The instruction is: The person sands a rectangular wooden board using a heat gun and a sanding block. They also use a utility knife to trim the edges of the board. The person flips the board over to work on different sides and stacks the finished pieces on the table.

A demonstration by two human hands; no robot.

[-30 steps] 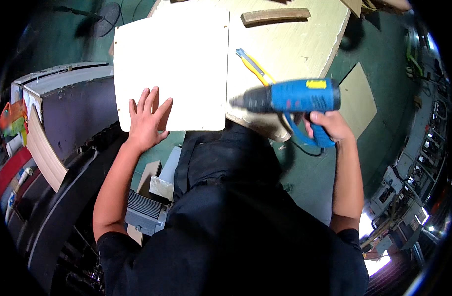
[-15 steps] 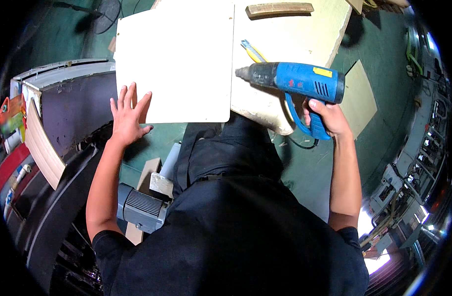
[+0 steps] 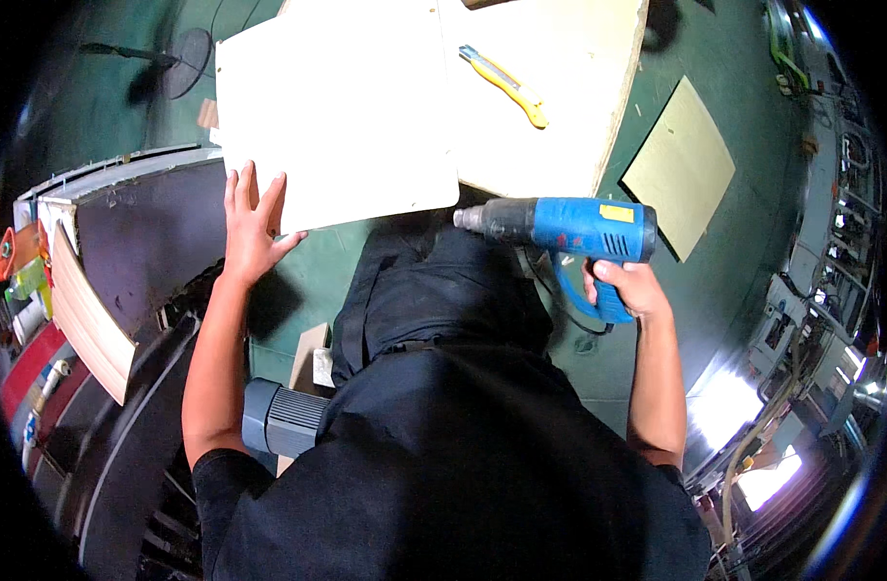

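A blue heat gun (image 3: 589, 228) is in my right hand (image 3: 626, 289), whose fingers wrap round its handle. Its metal nozzle points left, close to the near right corner of a white panel (image 3: 332, 116). That panel lies flat on the pale work surface (image 3: 579, 116), overhanging its near side. My left hand (image 3: 254, 225) has its fingers spread at the panel's near left corner, fingertips over the white face. On the work surface right of the panel lies a yellow utility knife (image 3: 506, 85).
A loose pale board (image 3: 681, 167) lies on the green floor to the right. On the left stand a dark-sided cabinet (image 3: 153, 218) and a curved wooden strip (image 3: 90, 315). A grey motor (image 3: 284, 416) sits beside my left side. The gun's cord (image 3: 550, 290) hangs below the table.
My right hand has drawn the heat gun back toward me, off the work surface, uncovering the utility knife. The panel appears slightly turned as the view shifts. My left hand stays at its corner.
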